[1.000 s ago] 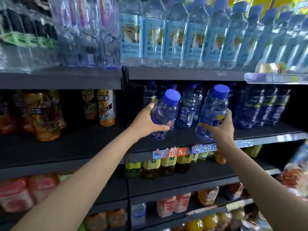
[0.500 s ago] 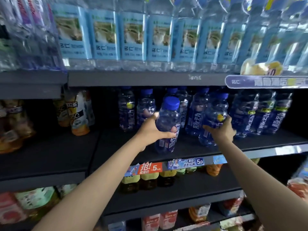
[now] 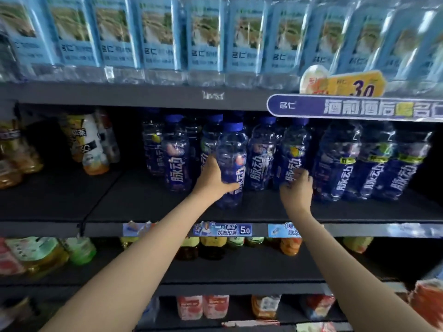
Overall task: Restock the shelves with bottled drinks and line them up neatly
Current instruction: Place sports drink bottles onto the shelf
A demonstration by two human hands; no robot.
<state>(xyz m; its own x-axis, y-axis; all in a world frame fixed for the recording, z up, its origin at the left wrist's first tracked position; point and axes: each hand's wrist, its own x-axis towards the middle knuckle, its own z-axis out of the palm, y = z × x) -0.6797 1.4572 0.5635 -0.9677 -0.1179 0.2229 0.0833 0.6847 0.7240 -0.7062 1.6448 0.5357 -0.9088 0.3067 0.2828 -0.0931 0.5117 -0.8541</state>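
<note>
Bottles fill the middle shelf (image 3: pixel 167 207) in front of us, blue ones with blue caps, standing upright in rows. Our left hand (image 3: pixel 213 178) grips one blue bottle (image 3: pixel 231 164) around its lower half, fingers behind it and thumb curled across the front below the label. That bottle stands upright, set forward of the row, its base at or just above the shelf; we cannot tell whether it touches. Our right hand (image 3: pixel 297 188) is wrapped around the lower part of a second bottle (image 3: pixel 293 154), fingers curled onto its label, and this bottle stands in line with the neighbours (image 3: pixel 338 161) just to its right. Between the two held bottles stands another blue bottle (image 3: pixel 261 154), close beside both.

Left of the blue rows, well apart, are yellow and orange drinks (image 3: pixel 91 144). On the shelf above sits a row of clear bottles with pale blue labels (image 3: pixel 203 37), and a price tag (image 3: pixel 244 230) is fixed to the shelf edge below our left wrist. Lower shelves hold green, yellow and red drinks, blurred.
</note>
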